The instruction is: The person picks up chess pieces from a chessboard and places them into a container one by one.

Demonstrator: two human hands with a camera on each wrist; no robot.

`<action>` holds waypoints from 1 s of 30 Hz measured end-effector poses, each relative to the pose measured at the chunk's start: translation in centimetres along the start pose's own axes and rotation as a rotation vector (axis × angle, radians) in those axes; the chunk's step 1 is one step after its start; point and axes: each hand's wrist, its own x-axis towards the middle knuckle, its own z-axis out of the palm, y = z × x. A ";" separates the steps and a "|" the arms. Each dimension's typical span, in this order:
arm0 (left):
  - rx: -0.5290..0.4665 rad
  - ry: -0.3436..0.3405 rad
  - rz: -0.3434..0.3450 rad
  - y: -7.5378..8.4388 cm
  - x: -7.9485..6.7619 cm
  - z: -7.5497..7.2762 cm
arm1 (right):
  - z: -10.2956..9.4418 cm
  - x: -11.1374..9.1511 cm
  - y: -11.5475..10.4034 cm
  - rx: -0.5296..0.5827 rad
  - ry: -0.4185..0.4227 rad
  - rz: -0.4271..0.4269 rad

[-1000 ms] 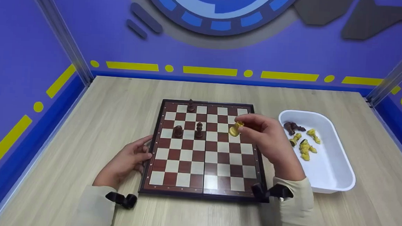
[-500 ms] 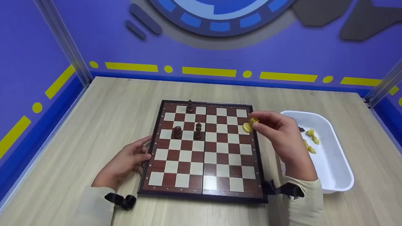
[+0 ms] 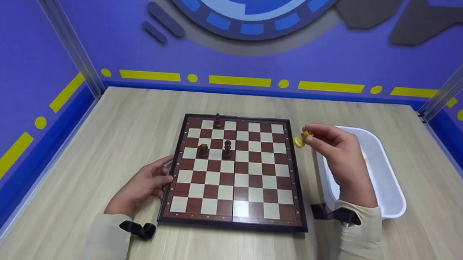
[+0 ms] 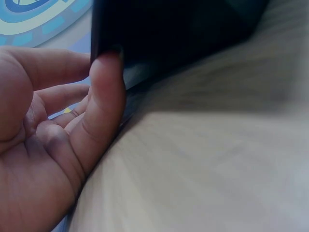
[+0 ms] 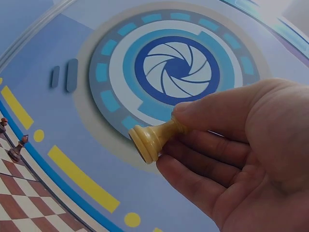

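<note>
My right hand (image 3: pixel 346 161) pinches a gold-yellow chess piece (image 5: pixel 149 142) by its upper part, between thumb and fingers. The piece tilts with its round base toward the board; its head is mostly covered. It is held in the air between the chessboard (image 3: pixel 249 193) and the white tray. My left hand (image 3: pixel 143 187) touches the board's left edge with thumb and index finger, the other fingers loosely bent below. On the board stand dark brown pieces: a knight-like piece (image 3: pixel 203 150), a taller piece (image 3: pixel 227 150) and a small piece (image 3: pixel 217 121) at the back.
A white plastic tray (image 3: pixel 392 188) stands right of the board, partly behind my right hand and forearm, which hide most of its contents. The wooden table (image 3: pixel 143 120) ends at a blue printed wall (image 3: pixel 112 38). Each wrist wears a black mount.
My right hand has carried the yellow piece rightward, from above the board to beyond its right edge, now covering more of the tray. The left hand and the standing pieces stay put.
</note>
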 end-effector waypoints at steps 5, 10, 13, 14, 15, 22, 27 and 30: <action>-0.008 -0.009 0.001 0.1 0.0 0.1 | -0.7 -0.1 0.1 -0.011 0.022 0.045; -0.007 -0.015 0.009 0.2 0.1 0.1 | -1.4 -0.3 0.0 -0.091 0.060 0.117; -0.010 -0.017 0.017 0.0 0.1 0.0 | -1.6 -0.3 0.2 -0.115 0.071 0.115; -0.014 -0.015 0.016 0.0 0.0 0.0 | -1.7 -0.4 0.3 -0.119 0.074 0.108; -0.015 -0.016 0.016 -0.1 0.0 0.0 | -1.7 -0.4 0.5 -0.121 0.073 0.098; -0.011 -0.018 0.019 -0.4 -0.2 -0.1 | -2.6 -0.4 1.2 -0.073 0.118 0.066; -0.009 -0.010 0.016 -0.2 0.1 -0.1 | -3.3 -0.2 1.4 -0.089 0.171 0.111; -0.007 -0.007 0.015 -0.3 0.2 -0.1 | -3.5 -0.2 1.5 -0.121 0.193 0.149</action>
